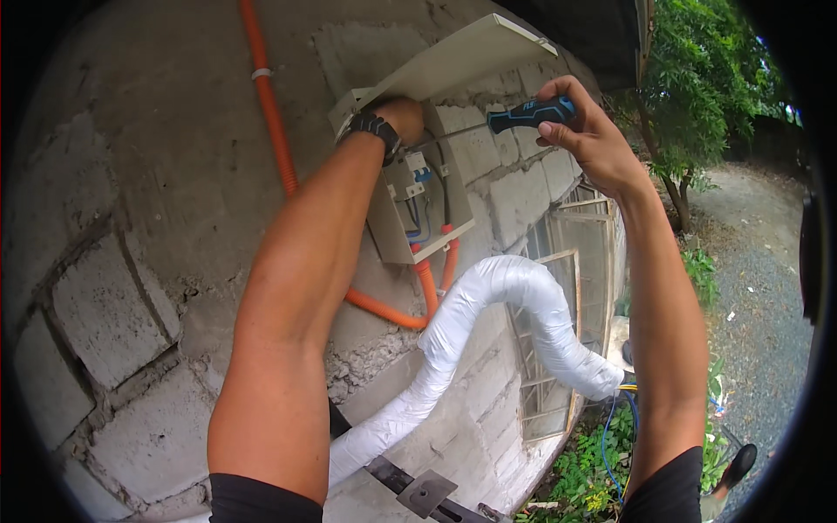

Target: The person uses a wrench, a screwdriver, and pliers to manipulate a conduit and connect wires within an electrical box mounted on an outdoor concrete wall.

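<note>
A grey metal electrical box (410, 240) is fixed to the wall with its lid (462, 57) swung up. Inside sit a white circuit breaker with a blue switch (420, 173) and several wires. My left hand (403, 119) reaches into the upper part of the box, under the lid; its fingers are hidden. A dark watch (375, 132) is on that wrist. My right hand (586, 139) grips the black and blue handle of a screwdriver (529, 114), held to the right of the box. Its shaft points left toward the box's upper part; the tip is hidden.
Orange conduit (272, 113) runs down the wall and into the box's underside. A thick white-wrapped pipe (506, 275) curves below, near a metal bracket (425, 493). A framed window (558, 322), loose wires (608, 444), plants and a gravel path (758, 322) lie to the right.
</note>
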`<state>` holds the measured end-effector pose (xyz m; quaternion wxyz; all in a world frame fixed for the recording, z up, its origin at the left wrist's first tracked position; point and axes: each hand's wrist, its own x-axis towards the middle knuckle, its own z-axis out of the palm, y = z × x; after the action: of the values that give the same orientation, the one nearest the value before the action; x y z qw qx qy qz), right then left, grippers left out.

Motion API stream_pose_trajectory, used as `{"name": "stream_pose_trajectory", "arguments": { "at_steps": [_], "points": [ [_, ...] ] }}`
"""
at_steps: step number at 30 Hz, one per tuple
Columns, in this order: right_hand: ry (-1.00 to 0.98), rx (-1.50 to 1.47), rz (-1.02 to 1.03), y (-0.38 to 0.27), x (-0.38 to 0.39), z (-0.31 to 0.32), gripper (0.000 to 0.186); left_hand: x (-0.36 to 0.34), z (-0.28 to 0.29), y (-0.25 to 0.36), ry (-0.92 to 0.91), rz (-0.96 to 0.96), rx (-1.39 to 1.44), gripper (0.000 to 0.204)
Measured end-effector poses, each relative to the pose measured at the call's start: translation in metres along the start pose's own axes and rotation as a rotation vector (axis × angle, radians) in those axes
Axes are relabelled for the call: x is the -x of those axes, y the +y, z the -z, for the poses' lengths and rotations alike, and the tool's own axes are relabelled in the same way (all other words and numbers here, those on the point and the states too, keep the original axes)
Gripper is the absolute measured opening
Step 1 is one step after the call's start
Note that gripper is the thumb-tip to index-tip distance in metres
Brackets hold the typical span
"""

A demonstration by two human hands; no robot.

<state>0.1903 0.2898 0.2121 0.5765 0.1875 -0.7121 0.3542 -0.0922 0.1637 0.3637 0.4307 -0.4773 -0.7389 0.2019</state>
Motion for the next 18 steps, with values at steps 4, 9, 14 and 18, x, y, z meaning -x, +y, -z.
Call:
{"name": "stream_pose_trajectory", "arguments": {
  "at_steps": [4, 9, 14, 18],
  "points": [
    [0.098, 0.315, -0.383, -0.029, -0.005, -0.015, 0.042, 0.003, -0.011, -0.025, -0.010, -0.119, -0.195, 0.031],
    [0.048, 0.316, -0.151, -0.009, 0.000, 0.005, 0.040, -0.008, -0.015, -0.005, -0.007, -0.086, -0.120, 0.028],
    [0.035, -0.017, 0.088, 0.012, 0.003, -0.003, 0.035, -0.009, -0.022, -0.004, 0.060, -0.037, -0.045, 0.027],
    [0.154, 0.463, -0.317, -0.013, 0.000, -0.011, 0.031, 0.003, -0.011, -0.009, 0.012, -0.074, -0.120, 0.027]
  ]
}}
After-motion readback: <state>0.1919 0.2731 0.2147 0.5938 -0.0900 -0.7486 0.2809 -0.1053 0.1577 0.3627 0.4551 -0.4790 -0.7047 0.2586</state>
